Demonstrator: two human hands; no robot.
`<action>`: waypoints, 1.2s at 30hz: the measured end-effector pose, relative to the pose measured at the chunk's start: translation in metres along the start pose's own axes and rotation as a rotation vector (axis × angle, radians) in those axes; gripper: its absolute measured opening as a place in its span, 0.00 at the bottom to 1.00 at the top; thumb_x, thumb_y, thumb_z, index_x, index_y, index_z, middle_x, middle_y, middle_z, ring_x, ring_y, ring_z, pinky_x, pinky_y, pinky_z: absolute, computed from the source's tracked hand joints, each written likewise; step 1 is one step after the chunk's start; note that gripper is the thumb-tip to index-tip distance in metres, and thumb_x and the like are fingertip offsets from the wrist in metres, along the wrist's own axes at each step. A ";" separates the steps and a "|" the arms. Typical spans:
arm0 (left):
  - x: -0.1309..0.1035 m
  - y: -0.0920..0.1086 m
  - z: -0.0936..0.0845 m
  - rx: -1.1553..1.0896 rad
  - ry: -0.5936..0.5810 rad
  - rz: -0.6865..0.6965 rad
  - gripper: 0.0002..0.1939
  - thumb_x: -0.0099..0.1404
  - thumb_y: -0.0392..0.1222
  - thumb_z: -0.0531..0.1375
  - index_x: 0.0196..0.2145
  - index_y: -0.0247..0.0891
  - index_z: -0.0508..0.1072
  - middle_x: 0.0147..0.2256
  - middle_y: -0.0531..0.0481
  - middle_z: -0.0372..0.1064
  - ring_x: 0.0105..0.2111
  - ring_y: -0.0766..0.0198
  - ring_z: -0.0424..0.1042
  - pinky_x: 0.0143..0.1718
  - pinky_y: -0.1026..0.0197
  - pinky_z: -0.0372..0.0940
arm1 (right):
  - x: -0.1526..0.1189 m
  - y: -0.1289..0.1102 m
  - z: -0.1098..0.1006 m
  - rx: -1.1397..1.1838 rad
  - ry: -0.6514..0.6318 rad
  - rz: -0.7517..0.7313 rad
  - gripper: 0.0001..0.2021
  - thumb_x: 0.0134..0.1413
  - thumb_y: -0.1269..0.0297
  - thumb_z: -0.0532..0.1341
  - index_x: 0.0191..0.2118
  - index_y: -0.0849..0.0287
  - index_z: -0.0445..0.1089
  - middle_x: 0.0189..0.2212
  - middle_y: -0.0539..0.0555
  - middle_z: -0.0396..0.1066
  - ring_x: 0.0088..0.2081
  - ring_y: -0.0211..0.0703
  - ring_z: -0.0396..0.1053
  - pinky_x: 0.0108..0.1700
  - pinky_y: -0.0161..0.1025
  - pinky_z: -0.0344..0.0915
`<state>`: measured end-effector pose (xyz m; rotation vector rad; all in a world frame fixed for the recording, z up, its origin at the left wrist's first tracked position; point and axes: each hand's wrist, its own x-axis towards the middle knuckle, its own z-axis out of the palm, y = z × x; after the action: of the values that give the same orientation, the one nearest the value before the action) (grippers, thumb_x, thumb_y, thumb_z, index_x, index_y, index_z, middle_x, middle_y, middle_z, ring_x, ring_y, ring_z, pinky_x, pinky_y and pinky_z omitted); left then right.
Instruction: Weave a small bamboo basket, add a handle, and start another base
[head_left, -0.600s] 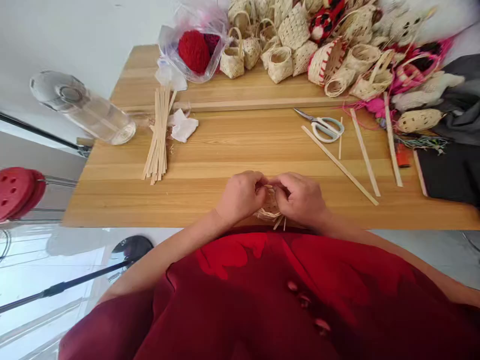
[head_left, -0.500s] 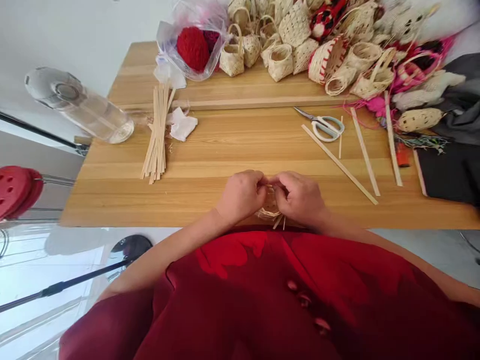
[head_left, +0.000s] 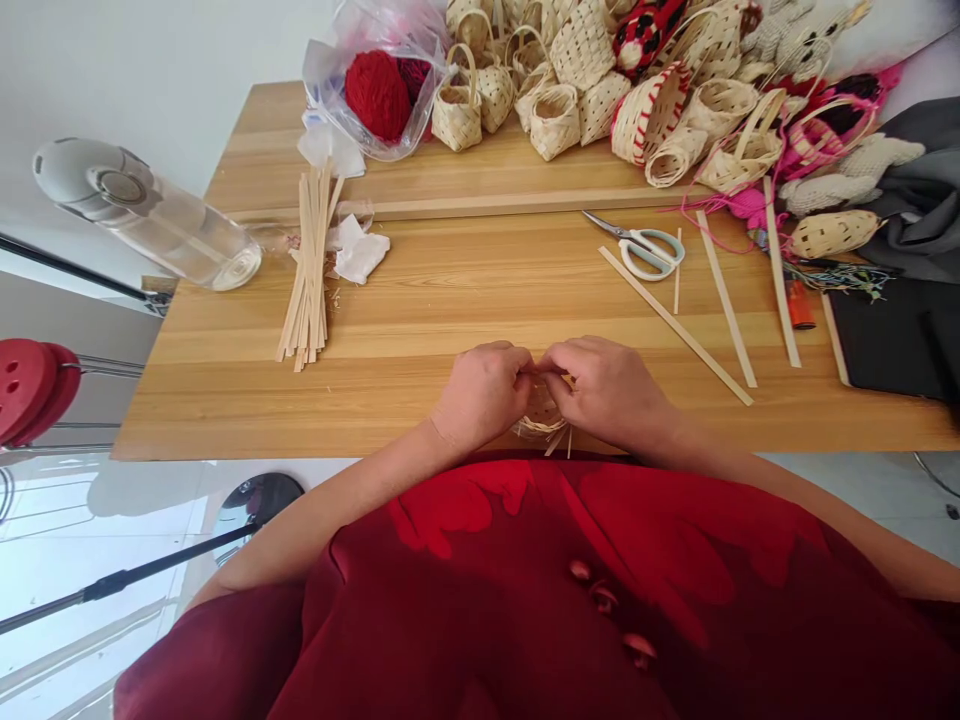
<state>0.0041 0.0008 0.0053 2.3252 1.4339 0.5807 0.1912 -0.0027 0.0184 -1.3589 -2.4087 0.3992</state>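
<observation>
A small woven basket (head_left: 541, 412) is held near the table's front edge, its opening facing me and thin strip ends poking out at the bottom right. My left hand (head_left: 491, 390) pinches its far rim from the left. From the right, my right hand (head_left: 596, 385) pinches the same rim, the fingertips of both hands nearly touching. The fingers hide most of the far rim. To the right lie scissors (head_left: 651, 254) and several flat strips (head_left: 679, 328).
A bundle of strips (head_left: 311, 270) and white tissue (head_left: 360, 250) lie at the left, by a clear bottle (head_left: 187, 232). Woven baskets (head_left: 555, 120) and a bag with red yarn (head_left: 377, 97) line the back. A black tablet-like object (head_left: 892, 340) is at the far right.
The view has shifted slightly. My right hand's fingers have straightened and closed in toward my left fingertips at the basket's rim.
</observation>
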 end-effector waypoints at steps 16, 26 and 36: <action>-0.004 0.008 -0.001 -0.144 -0.075 0.028 0.11 0.64 0.30 0.59 0.38 0.39 0.81 0.37 0.47 0.81 0.37 0.59 0.79 0.41 0.59 0.71 | -0.009 0.008 0.008 0.596 0.076 0.485 0.07 0.49 0.64 0.66 0.34 0.60 0.79 0.25 0.53 0.78 0.26 0.40 0.70 0.29 0.37 0.63; 0.003 0.016 0.000 -0.080 -0.132 0.030 0.12 0.61 0.28 0.59 0.35 0.38 0.81 0.36 0.47 0.80 0.36 0.58 0.78 0.41 0.58 0.72 | -0.019 0.003 -0.005 0.283 0.065 0.239 0.07 0.50 0.72 0.60 0.32 0.58 0.76 0.27 0.52 0.77 0.28 0.41 0.70 0.33 0.37 0.60; 0.000 0.017 0.002 -0.081 -0.091 0.058 0.12 0.60 0.28 0.59 0.34 0.39 0.80 0.33 0.49 0.78 0.33 0.61 0.76 0.36 0.61 0.68 | -0.018 0.004 -0.013 0.195 -0.039 0.260 0.07 0.50 0.72 0.59 0.34 0.57 0.74 0.27 0.52 0.76 0.29 0.42 0.69 0.33 0.38 0.58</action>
<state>0.0183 -0.0070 0.0116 2.3057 1.2828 0.5313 0.2089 -0.0155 0.0253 -1.5891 -2.1600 0.7133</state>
